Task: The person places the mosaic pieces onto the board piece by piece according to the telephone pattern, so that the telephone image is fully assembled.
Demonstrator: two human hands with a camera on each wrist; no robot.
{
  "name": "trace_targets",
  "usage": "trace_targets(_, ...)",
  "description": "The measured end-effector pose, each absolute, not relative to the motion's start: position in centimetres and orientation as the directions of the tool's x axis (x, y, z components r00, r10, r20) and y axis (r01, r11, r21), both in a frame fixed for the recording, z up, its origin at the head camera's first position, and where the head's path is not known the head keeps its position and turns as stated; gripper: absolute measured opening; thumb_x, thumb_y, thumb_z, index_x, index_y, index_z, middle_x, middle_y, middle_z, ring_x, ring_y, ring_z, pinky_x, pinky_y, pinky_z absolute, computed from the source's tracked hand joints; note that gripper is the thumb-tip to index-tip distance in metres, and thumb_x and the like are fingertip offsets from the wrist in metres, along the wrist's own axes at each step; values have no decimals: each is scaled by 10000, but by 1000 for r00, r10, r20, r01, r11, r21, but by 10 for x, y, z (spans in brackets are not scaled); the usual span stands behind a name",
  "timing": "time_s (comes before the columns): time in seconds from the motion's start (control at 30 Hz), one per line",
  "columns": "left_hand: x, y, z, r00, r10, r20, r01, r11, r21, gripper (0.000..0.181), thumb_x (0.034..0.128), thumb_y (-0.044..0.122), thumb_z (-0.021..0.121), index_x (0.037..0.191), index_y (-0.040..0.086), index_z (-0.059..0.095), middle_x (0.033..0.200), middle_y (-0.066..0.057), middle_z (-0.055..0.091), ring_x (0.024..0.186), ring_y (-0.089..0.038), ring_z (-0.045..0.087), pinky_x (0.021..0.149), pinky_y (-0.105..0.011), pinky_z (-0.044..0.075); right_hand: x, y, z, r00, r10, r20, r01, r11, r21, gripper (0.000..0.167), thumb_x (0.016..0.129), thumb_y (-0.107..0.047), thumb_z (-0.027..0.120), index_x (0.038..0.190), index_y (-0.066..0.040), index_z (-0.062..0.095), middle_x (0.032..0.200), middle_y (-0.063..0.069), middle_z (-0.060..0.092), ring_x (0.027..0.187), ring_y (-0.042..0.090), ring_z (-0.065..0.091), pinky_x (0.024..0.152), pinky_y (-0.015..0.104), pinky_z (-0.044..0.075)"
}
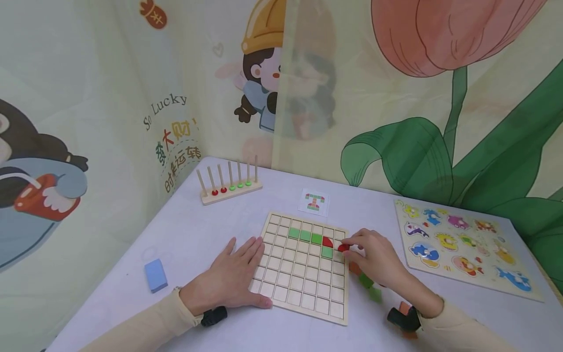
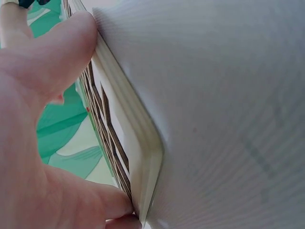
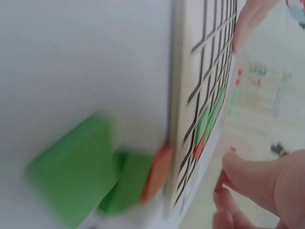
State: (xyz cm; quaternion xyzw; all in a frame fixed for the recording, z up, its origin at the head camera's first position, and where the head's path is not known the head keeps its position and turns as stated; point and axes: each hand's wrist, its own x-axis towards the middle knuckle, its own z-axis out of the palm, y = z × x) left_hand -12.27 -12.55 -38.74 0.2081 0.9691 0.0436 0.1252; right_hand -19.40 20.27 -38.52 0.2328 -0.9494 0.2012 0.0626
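Observation:
A wooden grid board (image 1: pixel 295 281) lies on the white table, with green square tiles (image 1: pixel 305 235) and a red quarter-round tile (image 1: pixel 327 241) in its upper cells. My left hand (image 1: pixel 235 274) rests spread along the board's left edge, and its thumb and fingertips touch the rim in the left wrist view. Over the board's right edge, my right hand (image 1: pixel 374 254) pinches a small red tile (image 1: pixel 343 248) between thumb and fingers. Loose green tiles (image 3: pixel 78 167) and an orange tile (image 3: pixel 157 172) lie beside the board under that hand.
A pattern card (image 1: pixel 313 202) lies behind the board. At the back left stands a peg rack (image 1: pixel 231 194) with red and green beads. A blue block (image 1: pixel 156 275) is at left, an animal puzzle board (image 1: pixel 466 249) at right. More orange pieces (image 1: pixel 409 335) lie near the right wrist.

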Motion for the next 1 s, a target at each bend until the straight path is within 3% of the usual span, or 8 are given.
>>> trace_targets(0.27, -123, -126, -388, -880, 414, -233, 387, 909, 157, 1228, 786, 841, 615, 1611, 3, 261, 1718, -140, 215, 1606, -290, 197, 1260, -616, 177, -207, 152, -387, -796, -525, 302, -600, 752, -273, 231, 813, -143, 870, 1040, -134, 828, 927, 4, 734, 846, 169, 615, 683, 285, 408)
trace_targets(0.43, -124, -125, -389, -882, 409, -236, 381, 912, 154, 1217, 792, 838, 612, 1615, 14, 259, 1721, -133, 208, 1609, -288, 187, 1263, -615, 169, -225, 124, -383, -762, -571, 306, -645, 710, -281, 185, 823, -162, 865, 1003, -136, 834, 924, 9, 767, 828, 198, 658, 600, 253, 408)
trace_targets(0.6, -124, -125, -389, -885, 404, -233, 378, 914, 149, 1217, 785, 847, 608, 1616, 26, 265, 1722, -123, 212, 1608, -276, 191, 1264, -615, 169, -240, 98, -384, -774, -586, 242, -633, 707, -315, 193, 848, -174, 847, 1033, -119, 831, 937, 11, 784, 826, 184, 678, 544, 240, 402)
trace_targets(0.8, -124, -125, -389, -886, 404, -229, 379, 914, 145, 1212, 787, 844, 608, 1613, 23, 273, 1719, -126, 219, 1606, -275, 200, 1262, -613, 175, -248, 76, -390, -778, -600, 185, -626, 719, -302, 176, 869, -178, 829, 1039, -133, 833, 915, 15, 785, 830, 169, 682, 634, 281, 477)
trace_targets(1.0, -125, -125, -388, -885, 404, -232, 376, 914, 155, 1208, 792, 834, 616, 1613, 18, 270, 1720, -129, 212, 1607, -280, 194, 1265, -610, 165, -252, 66, -392, -786, -599, 154, -613, 722, -320, 126, 875, -176, 823, 997, -149, 837, 897, -6, 791, 804, 139, 664, 637, 288, 459)
